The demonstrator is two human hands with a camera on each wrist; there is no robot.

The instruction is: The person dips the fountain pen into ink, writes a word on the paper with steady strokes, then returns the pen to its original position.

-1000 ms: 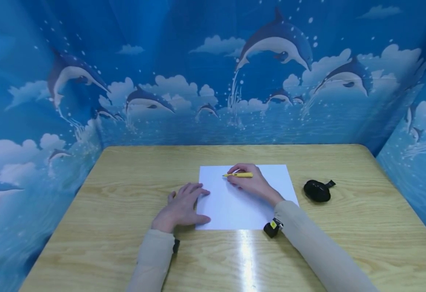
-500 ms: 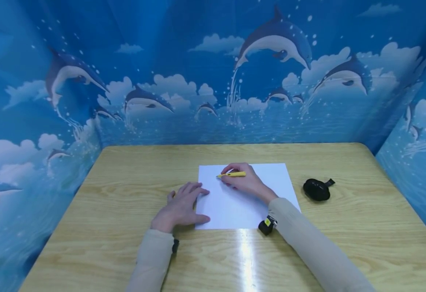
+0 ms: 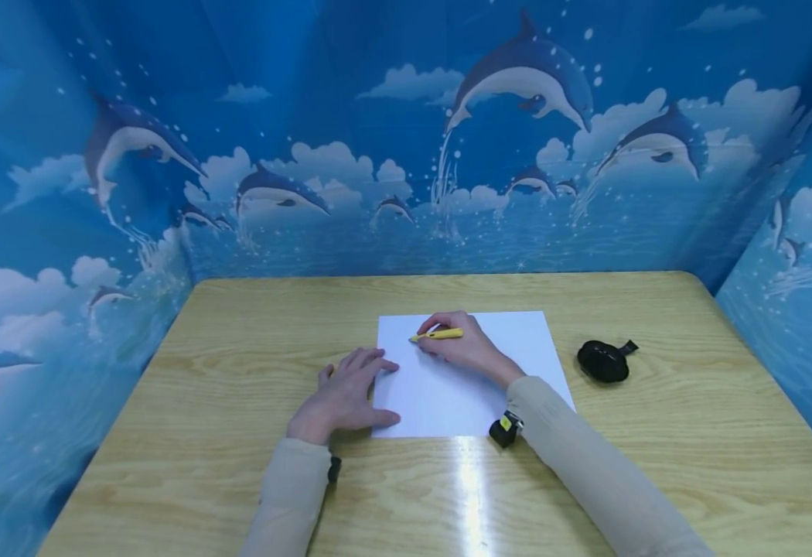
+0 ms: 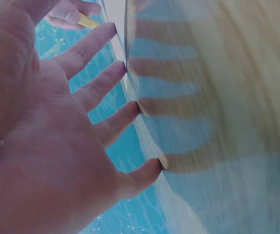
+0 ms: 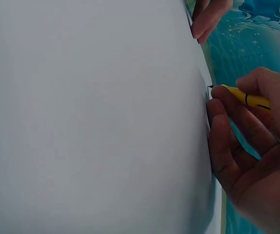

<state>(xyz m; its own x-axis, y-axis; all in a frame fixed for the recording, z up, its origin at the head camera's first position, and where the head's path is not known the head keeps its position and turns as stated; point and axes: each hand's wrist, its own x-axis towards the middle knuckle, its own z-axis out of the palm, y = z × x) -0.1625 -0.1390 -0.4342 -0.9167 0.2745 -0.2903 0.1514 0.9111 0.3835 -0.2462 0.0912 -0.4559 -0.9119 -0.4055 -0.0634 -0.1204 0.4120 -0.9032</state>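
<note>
A white sheet of paper (image 3: 441, 406) lies on the wooden table. My right hand (image 3: 472, 344) rests on its upper part and pinches a slim yellow pen (image 3: 450, 333), dark tip pointing left. In the right wrist view the pen (image 5: 251, 99) sits between thumb and fingers, its tip (image 5: 211, 87) at the paper's surface (image 5: 91, 117). My left hand (image 3: 343, 394) spreads over the sheet's left edge, thumb and index finger on the paper. From the left wrist, the straight fingers of that hand (image 4: 52, 131) touch the tabletop with their tips. Any ink marks are too faint to tell.
To the right of the paper lies a small black pouch-like object (image 3: 604, 362) with a short strap. A black wrist camera (image 3: 505, 429) hangs under my right sleeve. Blue dolphin-print curtains (image 3: 392, 139) stand behind and beside the wooden table (image 3: 239, 348).
Still pinching the pen, my right hand has slid left across the upper part of the paper, slowing over the last half second. The left hand and the sheet stay in place.
</note>
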